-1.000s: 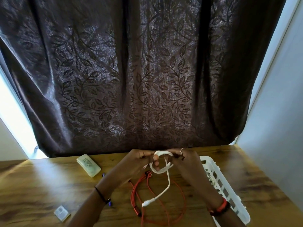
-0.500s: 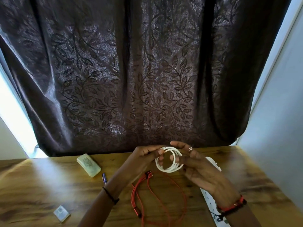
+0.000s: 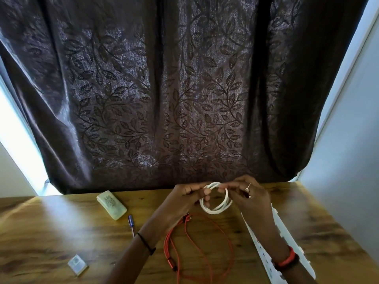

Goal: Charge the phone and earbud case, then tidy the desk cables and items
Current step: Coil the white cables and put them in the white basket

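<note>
White cable coil [image 3: 216, 210] held at the far edge of the desk [image 3: 61, 232], mid-span.
Loop faces the camera and hangs from its top, roughly round, no clear long axis. Left hand [image 3: 184, 199] and right hand [image 3: 251, 198] both pinch the top, fingers curled, forearms converging from the near edge.

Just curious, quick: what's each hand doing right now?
Left hand: pinches the coiled white cable.
Right hand: pinches the same cable's other side.

A wooden desk [image 3: 51, 228] bears pale case [image 3: 111, 204], pen [image 3: 131, 224], small clear box [image 3: 78, 265], red cable [image 3: 171, 249] and white tray [image 3: 287, 234].
</note>
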The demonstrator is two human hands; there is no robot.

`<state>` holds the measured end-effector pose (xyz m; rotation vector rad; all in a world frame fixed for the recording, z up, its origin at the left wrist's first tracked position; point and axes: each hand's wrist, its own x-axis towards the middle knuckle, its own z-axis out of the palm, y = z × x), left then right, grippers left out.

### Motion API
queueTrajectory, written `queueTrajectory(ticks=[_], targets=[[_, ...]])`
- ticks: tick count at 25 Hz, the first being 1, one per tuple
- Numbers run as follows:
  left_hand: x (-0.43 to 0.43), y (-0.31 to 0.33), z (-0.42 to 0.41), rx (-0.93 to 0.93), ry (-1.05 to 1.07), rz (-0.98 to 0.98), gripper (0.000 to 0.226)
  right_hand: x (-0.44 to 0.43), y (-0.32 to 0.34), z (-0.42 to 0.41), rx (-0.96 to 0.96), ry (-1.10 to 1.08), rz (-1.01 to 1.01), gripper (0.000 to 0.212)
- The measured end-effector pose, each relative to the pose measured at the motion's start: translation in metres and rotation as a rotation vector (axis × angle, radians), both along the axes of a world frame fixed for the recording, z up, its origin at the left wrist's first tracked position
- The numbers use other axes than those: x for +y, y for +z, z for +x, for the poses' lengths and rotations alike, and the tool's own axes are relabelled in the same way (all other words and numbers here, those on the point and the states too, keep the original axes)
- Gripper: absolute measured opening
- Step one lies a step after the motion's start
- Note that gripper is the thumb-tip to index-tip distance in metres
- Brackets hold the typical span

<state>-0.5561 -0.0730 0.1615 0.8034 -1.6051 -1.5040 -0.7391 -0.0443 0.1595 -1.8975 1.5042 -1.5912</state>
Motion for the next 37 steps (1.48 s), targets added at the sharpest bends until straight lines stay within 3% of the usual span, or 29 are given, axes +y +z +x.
queueTrajectory(ticks=[5,8,12,14,18,21,24,27,31,33,37], targets=[[-0.005,-0.007,-0.001,-0.352,0.087,-0.275,0.017,-0.003,0.007,-0.010,-0.571,0.266,0.580,0.015],[-0.006,-0.012,-0.005,-0.435,0.207,-0.439,0.018,0.002,0.003,-0.005,-0.986,0.431,0.674,0.024],[-0.012,-0.021,-0.003,-0.445,0.275,-0.507,0.023,0.005,0.004,-0.006,-1.316,0.569,0.807,0.029],[-0.013,-0.024,0.000,-0.440,0.283,-0.510,0.020,0.005,0.006,-0.011,-1.233,0.575,0.860,0.031],[-0.014,-0.023,0.004,-0.361,0.272,-0.480,0.023,0.003,0.001,-0.020,-0.554,0.412,0.845,0.020],[-0.012,-0.025,0.003,-0.252,0.291,-0.328,0.026,-0.004,-0.006,-0.015,-0.129,0.130,0.637,0.008],[-0.004,-0.027,-0.005,-0.168,0.326,-0.268,0.021,-0.006,-0.013,-0.006,0.222,-0.171,0.423,0.015],[0.006,-0.032,-0.019,-0.013,0.415,-0.104,0.023,-0.003,-0.022,0.007,0.217,-0.296,0.348,0.027],[0.014,-0.042,-0.034,0.039,0.528,-0.085,0.024,-0.002,-0.031,0.029,0.094,-0.238,0.426,0.042],[0.018,-0.040,-0.040,0.085,0.529,-0.053,0.022,-0.007,-0.031,0.033,0.127,-0.236,0.515,0.041],[0.026,-0.040,-0.042,0.088,0.479,-0.030,0.028,-0.016,-0.035,0.032,0.243,-0.321,0.508,0.025]])
